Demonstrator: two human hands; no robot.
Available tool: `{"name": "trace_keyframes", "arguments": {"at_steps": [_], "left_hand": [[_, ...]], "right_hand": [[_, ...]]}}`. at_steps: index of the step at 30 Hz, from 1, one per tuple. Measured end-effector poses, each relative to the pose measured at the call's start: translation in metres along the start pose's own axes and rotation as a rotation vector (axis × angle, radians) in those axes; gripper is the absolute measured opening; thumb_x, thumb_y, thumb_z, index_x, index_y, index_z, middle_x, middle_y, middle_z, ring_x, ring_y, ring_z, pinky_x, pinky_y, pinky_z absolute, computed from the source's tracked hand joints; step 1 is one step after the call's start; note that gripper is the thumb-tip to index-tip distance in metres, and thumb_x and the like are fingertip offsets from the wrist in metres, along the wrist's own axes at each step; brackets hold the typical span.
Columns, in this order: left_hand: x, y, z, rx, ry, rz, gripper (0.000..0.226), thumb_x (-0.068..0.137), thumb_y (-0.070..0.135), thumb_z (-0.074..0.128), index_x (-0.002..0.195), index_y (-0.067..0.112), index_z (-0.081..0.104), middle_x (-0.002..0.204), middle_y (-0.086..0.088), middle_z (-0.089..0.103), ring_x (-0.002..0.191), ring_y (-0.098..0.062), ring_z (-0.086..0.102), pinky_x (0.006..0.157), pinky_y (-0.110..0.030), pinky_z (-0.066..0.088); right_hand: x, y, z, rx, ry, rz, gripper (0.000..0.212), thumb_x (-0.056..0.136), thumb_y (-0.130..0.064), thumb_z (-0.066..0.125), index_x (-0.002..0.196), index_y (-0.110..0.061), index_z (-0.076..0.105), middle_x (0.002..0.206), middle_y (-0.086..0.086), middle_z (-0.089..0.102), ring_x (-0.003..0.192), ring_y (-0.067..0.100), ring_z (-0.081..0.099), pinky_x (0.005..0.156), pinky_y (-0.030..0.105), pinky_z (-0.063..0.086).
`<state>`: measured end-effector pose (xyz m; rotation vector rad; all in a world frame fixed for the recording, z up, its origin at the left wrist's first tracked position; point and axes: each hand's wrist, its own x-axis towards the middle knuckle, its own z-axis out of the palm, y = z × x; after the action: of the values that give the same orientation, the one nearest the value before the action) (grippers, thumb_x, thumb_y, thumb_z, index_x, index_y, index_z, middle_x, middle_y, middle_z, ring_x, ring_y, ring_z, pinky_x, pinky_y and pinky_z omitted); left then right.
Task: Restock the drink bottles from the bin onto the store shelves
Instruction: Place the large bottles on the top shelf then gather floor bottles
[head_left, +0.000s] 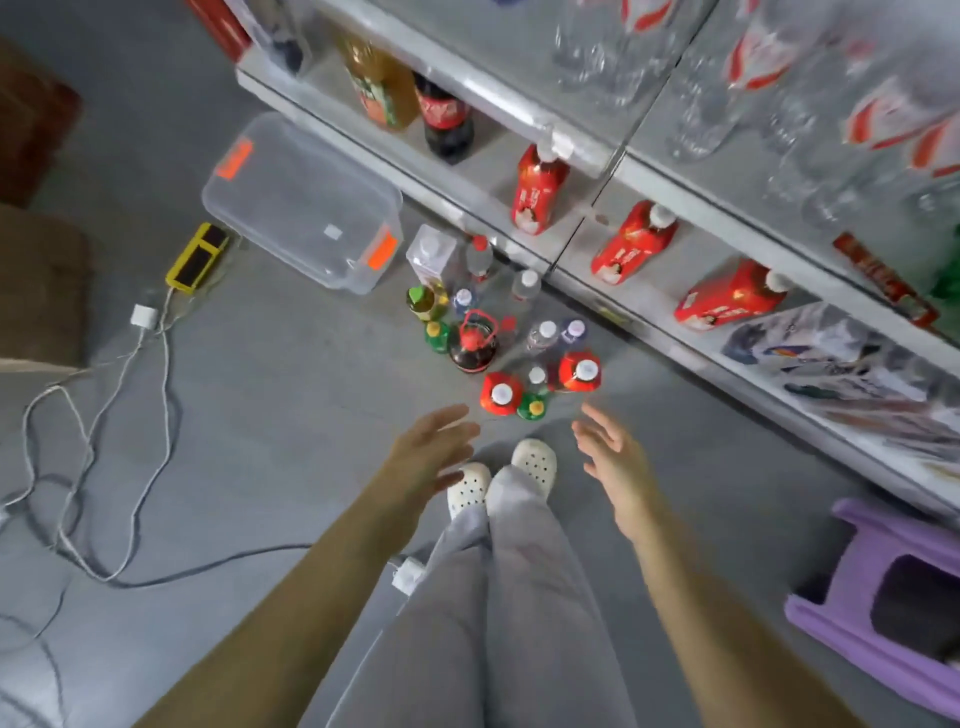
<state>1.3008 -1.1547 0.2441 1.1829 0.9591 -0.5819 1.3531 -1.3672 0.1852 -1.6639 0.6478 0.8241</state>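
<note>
Both hands are out and empty: the left grip is spread flat with its fingers straight. The right grip is open too, fingers loosely fanned, and neither touches anything. They hover over the near edge of a cluster of drink bottles standing upright on the floor, just ahead of the white shoes. Closest to the left grip is a red bottle with a white cap. A second red bottle sits nearest the right grip, with a small green bottle tucked between them, touching or nearly so. Behind those, a dark cola bottle and several clear ones run back toward the clear bin. It sits on the floor against the front edge of the bottom shelf and looks emptied. Three more red ones line that shelf near its front edge, so the two red bottles look like the pick. To do it cleanly, bring one grip down per bottle, wrap around the body rather than pinching the cap, and lift straight up. The pack is tight, and a sideways drag could topple the green bottle or the clear ones behind.
</note>
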Motion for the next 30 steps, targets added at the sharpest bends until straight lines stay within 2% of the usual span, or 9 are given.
{"name": "trace_keyframes", "arguments": {"at_steps": [3,8,11,12,15,21,24,28,30], "left_hand": [[0.045,-0.025,0.011,0.024,-0.064,-0.030,0.050,0.074,0.043,0.069,0.122,0.033,0.060,0.115,0.008,0.069,0.108,-0.010,0.064,0.088,-0.027,0.051],[0.148,-0.071,0.028,-0.014,0.003,-0.092,0.042,0.079,0.030,0.071,0.119,0.029,0.062,0.120,-0.002,0.068,0.111,-0.019,0.063,0.096,-0.035,0.049],[0.200,-0.095,0.032,-0.027,0.027,-0.097,0.032,0.083,0.030,0.069,0.115,0.031,0.064,0.120,-0.002,0.068,0.114,-0.022,0.062,0.100,-0.039,0.046],[0.214,-0.103,0.032,-0.037,0.034,-0.102,0.033,0.082,0.032,0.069,0.114,0.032,0.064,0.119,0.000,0.068,0.114,-0.021,0.062,0.101,-0.040,0.046],[0.242,-0.125,0.030,-0.060,0.034,-0.126,0.032,0.085,0.030,0.068,0.117,0.031,0.064,0.116,0.005,0.070,0.112,-0.017,0.064,0.103,-0.040,0.045],[0.262,-0.151,0.014,-0.095,0.090,-0.188,0.027,0.094,0.022,0.058,0.121,0.025,0.063,0.112,0.005,0.072,0.112,-0.018,0.064,0.099,-0.038,0.048],[0.256,-0.149,0.008,-0.089,0.112,-0.189,0.026,0.094,0.022,0.058,0.119,0.026,0.064,0.111,0.005,0.073,0.111,-0.017,0.065,0.100,-0.039,0.048],[0.226,-0.123,0.007,-0.046,0.089,-0.146,0.026,0.093,0.024,0.061,0.119,0.028,0.063,0.110,0.008,0.073,0.111,-0.016,0.064,0.097,-0.035,0.049],[0.199,-0.097,0.011,-0.022,0.062,-0.102,0.029,0.090,0.026,0.065,0.119,0.029,0.063,0.114,0.006,0.071,0.112,-0.016,0.063,0.098,-0.035,0.049]], "right_hand": [[0.063,0.037,0.008,-0.027,0.002,0.037,0.039,0.098,-0.015,0.058,0.136,-0.024,0.053,0.129,0.003,0.060,0.110,0.010,0.057,0.103,0.031,0.043],[0.174,0.102,0.018,-0.180,-0.009,0.015,0.046,0.096,-0.009,0.059,0.141,-0.014,0.049,0.132,0.010,0.058,0.113,0.014,0.056,0.077,0.003,0.043],[0.227,0.138,0.020,-0.348,-0.052,-0.046,0.048,0.093,-0.020,0.066,0.139,-0.025,0.053,0.142,0.001,0.053,0.127,0.017,0.050,0.104,0.025,0.043],[0.241,0.149,0.020,-0.414,-0.071,-0.076,0.049,0.091,-0.020,0.067,0.138,-0.024,0.054,0.142,0.001,0.053,0.128,0.017,0.049,0.107,0.027,0.038],[0.274,0.182,0.026,-0.604,-0.107,-0.208,0.053,0.085,-0.014,0.074,0.136,-0.016,0.057,0.134,0.005,0.058,0.126,0.020,0.051,0.100,0.017,0.031],[0.297,0.206,0.042,-0.756,0.083,-0.363,0.045,0.084,-0.018,0.076,0.126,-0.010,0.062,0.119,0.007,0.069,0.109,0.027,0.062,0.092,0.034,0.045],[0.293,0.203,0.045,-0.712,0.115,-0.382,0.040,0.087,-0.018,0.073,0.124,-0.011,0.063,0.106,0.011,0.072,0.098,0.029,0.065,0.082,0.035,0.048],[0.257,0.174,0.029,-0.623,0.148,-0.412,0.035,0.086,-0.021,0.074,0.117,-0.008,0.064,0.105,0.011,0.072,0.100,0.030,0.065,0.085,0.039,0.050],[0.217,0.142,0.017,-0.581,0.149,-0.440,0.037,0.086,-0.028,0.074,0.115,-0.007,0.065,0.107,0.008,0.072,0.098,0.026,0.065,0.083,0.029,0.046]]}}
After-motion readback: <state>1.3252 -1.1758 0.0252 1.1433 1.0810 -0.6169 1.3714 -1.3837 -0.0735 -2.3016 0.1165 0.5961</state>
